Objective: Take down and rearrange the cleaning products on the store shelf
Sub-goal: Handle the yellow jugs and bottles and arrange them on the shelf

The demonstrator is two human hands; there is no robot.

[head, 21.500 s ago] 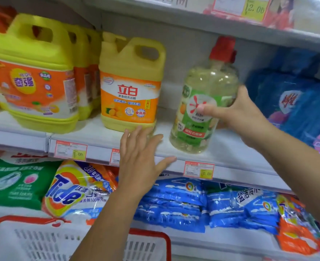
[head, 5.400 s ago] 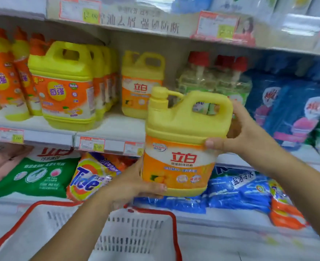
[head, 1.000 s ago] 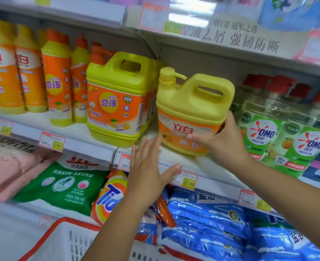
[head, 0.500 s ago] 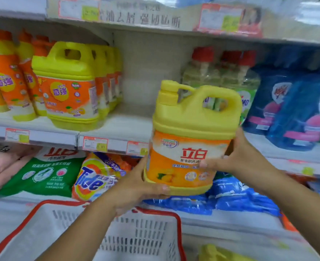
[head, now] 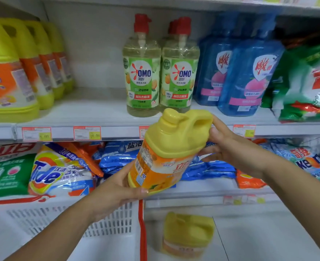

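Note:
I hold a yellow detergent jug (head: 166, 147) with an orange label in front of the shelf (head: 102, 113), tilted with its top to the right. My left hand (head: 117, 191) grips its base from below. My right hand (head: 229, 147) holds its upper side near the handle, fingers partly spread. A second yellow jug (head: 187, 236) stands on the floor below. The stretch of shelf behind the held jug is bare.
Two OMO pump bottles (head: 161, 72) stand on the shelf, blue refill pouches (head: 240, 72) to their right, a row of yellow jugs (head: 23, 68) to the left. Detergent bags (head: 61, 170) fill the lower shelf. A white basket with a red rim (head: 140, 223) sits at lower left.
The held jug has come lower and turned, tilting so its side label faces me. The view has dropped and shifted right, showing a jug on the floor.

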